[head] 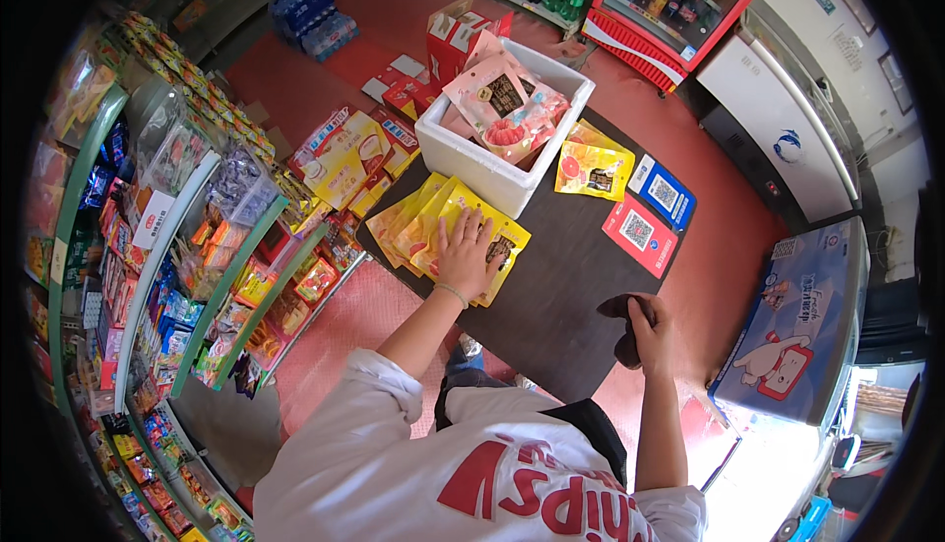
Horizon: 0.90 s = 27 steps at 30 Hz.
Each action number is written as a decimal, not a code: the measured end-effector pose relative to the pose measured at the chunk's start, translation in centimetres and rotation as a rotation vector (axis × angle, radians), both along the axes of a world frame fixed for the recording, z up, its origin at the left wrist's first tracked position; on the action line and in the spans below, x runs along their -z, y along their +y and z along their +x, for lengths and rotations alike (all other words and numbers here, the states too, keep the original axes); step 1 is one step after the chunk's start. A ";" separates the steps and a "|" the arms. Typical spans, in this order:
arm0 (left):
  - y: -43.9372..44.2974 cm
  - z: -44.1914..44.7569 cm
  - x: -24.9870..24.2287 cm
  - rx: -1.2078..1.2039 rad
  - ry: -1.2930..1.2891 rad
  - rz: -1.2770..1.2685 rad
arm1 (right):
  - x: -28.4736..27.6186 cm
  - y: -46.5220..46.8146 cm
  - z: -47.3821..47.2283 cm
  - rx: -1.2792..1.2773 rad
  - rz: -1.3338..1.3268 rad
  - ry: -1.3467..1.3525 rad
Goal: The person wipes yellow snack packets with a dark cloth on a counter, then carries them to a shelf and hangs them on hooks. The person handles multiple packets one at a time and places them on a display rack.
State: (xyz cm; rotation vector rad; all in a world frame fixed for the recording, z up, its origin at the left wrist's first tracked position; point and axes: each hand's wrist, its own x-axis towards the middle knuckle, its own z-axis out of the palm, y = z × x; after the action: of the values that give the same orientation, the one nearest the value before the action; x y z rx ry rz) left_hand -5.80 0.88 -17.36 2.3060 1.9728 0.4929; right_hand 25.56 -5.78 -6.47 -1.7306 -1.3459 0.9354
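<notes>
My left hand (466, 250) lies flat, fingers apart, on overlapping yellow snack pouches (421, 235) at the left edge of a dark table (550, 283). My right hand (650, 331) is closed on a dark, bundled object (627, 354), perhaps cloth, over the table's near right side; its kind is unclear. Behind the pouches stands a white foam box (480, 173) filled with pink snack pouches (502, 103). To the box's right lie more yellow pouches (590, 167), one over another. A blue code card (662, 191) and a pink code card (638, 234) lie near the table's right edge.
Curved shelves (166, 247) of packaged snacks line the left. Cartons (343, 158) stand on the floor beyond the table. Wrapped bottle packs (310, 18) lie farther back. A red drinks cooler (642, 32), a white freezer (775, 114) and a blue freezer (797, 320) stand on the right.
</notes>
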 end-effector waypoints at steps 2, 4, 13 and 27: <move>-0.4 -0.3 -0.3 0.047 0.016 -0.054 | -0.2 0.5 -0.3 -0.004 -0.012 -0.001; -1.1 -0.2 -0.5 0.114 0.025 -0.048 | -0.6 1.1 -0.7 -0.025 -0.012 -0.010; 6.6 10.6 -2.1 0.495 -0.085 0.179 | -1.9 1.3 -0.5 0.014 0.021 0.082; 22.0 18.1 -0.1 0.241 0.356 -0.139 | -2.7 -8.5 5.0 0.315 -0.023 0.185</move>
State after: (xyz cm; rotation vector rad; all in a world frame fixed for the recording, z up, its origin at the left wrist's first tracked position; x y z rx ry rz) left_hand 12.31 22.84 -17.25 2.6342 1.7462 -0.0765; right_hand 30.60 -14.26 -3.77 -1.7615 -0.9153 0.9063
